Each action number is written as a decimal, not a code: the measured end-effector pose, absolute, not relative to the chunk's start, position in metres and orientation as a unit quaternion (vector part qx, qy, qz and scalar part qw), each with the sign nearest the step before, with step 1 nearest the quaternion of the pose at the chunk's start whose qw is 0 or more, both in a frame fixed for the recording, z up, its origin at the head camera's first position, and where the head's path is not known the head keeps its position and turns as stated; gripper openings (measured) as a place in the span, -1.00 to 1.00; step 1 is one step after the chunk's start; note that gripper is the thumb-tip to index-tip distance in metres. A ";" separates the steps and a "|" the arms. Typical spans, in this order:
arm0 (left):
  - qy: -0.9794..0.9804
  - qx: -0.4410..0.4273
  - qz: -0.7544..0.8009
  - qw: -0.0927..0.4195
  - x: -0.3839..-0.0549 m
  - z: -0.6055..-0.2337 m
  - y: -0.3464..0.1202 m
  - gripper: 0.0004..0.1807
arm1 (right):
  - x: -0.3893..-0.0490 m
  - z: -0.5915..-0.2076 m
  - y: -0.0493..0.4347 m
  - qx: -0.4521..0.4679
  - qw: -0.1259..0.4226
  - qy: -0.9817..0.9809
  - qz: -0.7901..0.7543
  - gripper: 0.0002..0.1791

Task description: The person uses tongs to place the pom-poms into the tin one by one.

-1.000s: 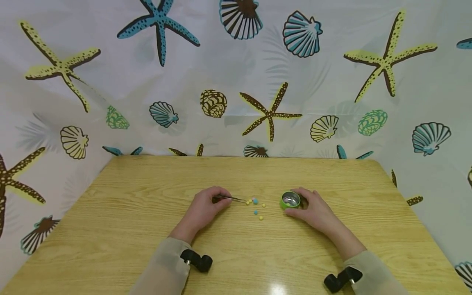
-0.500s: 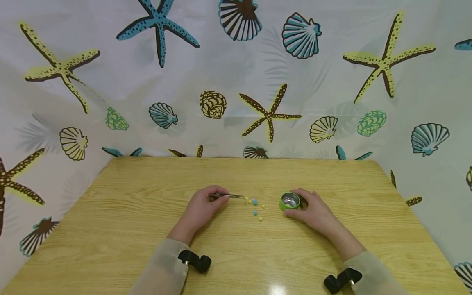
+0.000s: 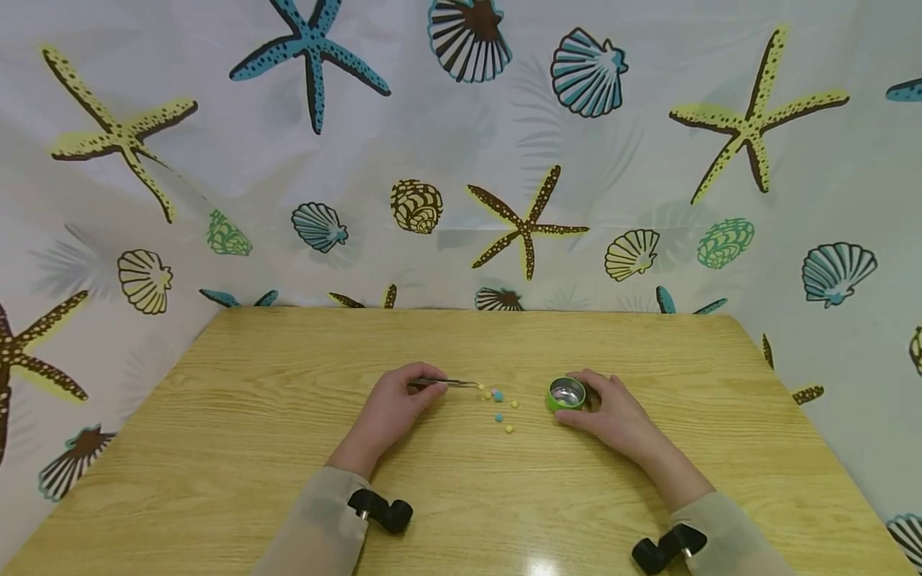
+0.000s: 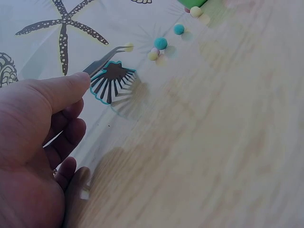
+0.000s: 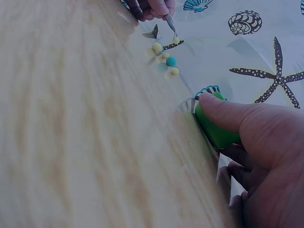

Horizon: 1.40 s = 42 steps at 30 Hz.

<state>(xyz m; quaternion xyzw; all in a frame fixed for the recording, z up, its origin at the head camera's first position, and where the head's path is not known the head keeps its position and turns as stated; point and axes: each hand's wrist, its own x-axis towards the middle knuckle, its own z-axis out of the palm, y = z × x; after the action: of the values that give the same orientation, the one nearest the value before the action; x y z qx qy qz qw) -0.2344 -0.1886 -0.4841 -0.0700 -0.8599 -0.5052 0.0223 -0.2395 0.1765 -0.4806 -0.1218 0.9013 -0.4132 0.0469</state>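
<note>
My left hand pinches a pair of metal tweezers between thumb and fingers. At their bent tip sits a small yellow bead, apparently caught between the points. In the head view, more yellow beads and two blue beads lie just right of the tip, with a pinkish bead partly hidden among them. My right hand grips a small round cup, green outside and shiny metal inside, by its right side. In the right wrist view only the cup's green wall shows.
The beads and cup are on a light wooden table. Behind it and at both sides hangs a pale curtain printed with starfish and shells. Black camera mounts are strapped to both sleeves.
The tweezers have swung to lie flatter, their tip shifting slightly away and to the left. One yellow bead has moved with the tip. The right hand and cup stay in place.
</note>
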 end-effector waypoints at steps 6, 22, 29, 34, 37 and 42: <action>-0.858 -0.070 -0.509 0.024 -0.234 -0.484 -0.188 -0.86 | -0.239 -0.482 0.177 -0.126 0.044 0.900 -0.414 -0.22; -0.862 -0.072 -0.498 0.058 -0.231 -0.469 -0.173 -0.84 | -0.237 -0.478 0.175 -0.127 0.044 0.901 -0.411 -0.21; -0.862 -0.079 -0.496 0.068 -0.230 -0.459 -0.157 -0.84 | -0.240 -0.484 0.177 -0.129 0.035 0.900 -0.415 -0.21; -0.857 -0.091 -0.503 0.071 -0.230 -0.455 -0.144 -0.86 | -0.245 -0.494 0.180 -0.150 0.006 0.895 -0.420 -0.16; -0.854 -0.098 -0.505 0.071 -0.231 -0.455 -0.136 -0.87 | -0.245 -0.495 0.181 -0.159 0.000 0.896 -0.416 -0.16; -0.852 -0.110 -0.506 0.076 -0.232 -0.455 -0.125 -0.88 | -0.242 -0.488 0.180 -0.148 0.017 0.893 -0.425 -0.17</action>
<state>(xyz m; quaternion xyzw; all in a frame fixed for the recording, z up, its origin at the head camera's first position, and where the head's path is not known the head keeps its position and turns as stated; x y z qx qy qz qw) -0.2317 -0.1250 -0.4547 -0.1099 -0.8524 -0.5056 0.0755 -0.2422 0.1797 -0.4879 -0.1483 0.8927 -0.4252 0.0172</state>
